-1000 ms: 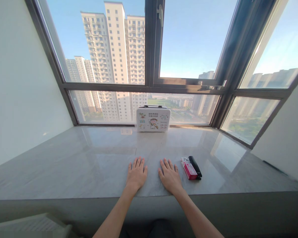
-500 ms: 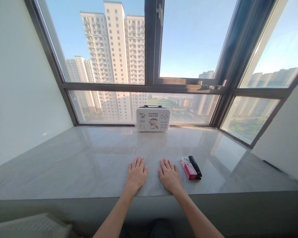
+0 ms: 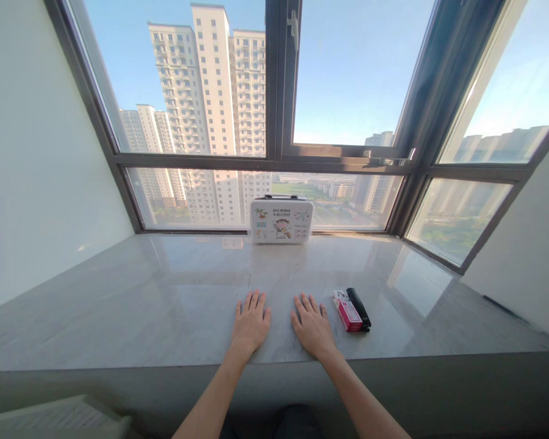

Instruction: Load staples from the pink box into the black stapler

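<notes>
My left hand lies palm down on the grey marble-look windowsill, its fingers stretched out and holding nothing. Flat on the same surface, my right hand has its fingers spread and is likewise bare. Just right of it sits a small pink and white box. A black stapler lies alongside that box, close against its right side. Farther back, a white case with cartoon prints and a dark handle stands upright near the window.
Dark window frames border the sill at the back and right. White walls close it off at left and right. Below the front edge, a pale box-like object shows at lower left.
</notes>
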Tool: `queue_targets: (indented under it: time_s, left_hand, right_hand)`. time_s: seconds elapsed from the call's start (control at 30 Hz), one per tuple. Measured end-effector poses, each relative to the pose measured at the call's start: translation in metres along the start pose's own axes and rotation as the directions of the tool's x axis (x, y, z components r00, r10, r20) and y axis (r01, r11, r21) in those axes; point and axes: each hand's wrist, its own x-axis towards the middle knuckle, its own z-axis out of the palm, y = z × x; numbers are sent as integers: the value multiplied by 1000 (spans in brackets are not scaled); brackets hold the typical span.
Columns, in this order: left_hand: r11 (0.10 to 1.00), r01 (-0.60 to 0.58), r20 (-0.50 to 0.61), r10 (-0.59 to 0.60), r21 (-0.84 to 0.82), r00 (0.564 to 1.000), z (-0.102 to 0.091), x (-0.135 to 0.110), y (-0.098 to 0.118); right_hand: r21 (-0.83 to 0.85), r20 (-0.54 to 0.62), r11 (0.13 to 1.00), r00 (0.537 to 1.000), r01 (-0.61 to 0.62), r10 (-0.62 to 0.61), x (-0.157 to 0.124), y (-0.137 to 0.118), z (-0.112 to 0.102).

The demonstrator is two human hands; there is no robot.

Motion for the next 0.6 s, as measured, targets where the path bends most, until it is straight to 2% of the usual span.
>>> queue_targets:
  time_s: [0.23, 0.6]
  left_hand:
    - [1000, 9, 25, -9, -1, 1000, -3, -1, 2]
    - [1000, 2, -22, -2, -16, 1000, 2, -4, 0]
  right_hand:
    - [-3, 21, 1000, 1000, -14, 14, -1, -2, -4]
    - [1, 12, 1000, 1000, -7, 7, -1, -1, -2]
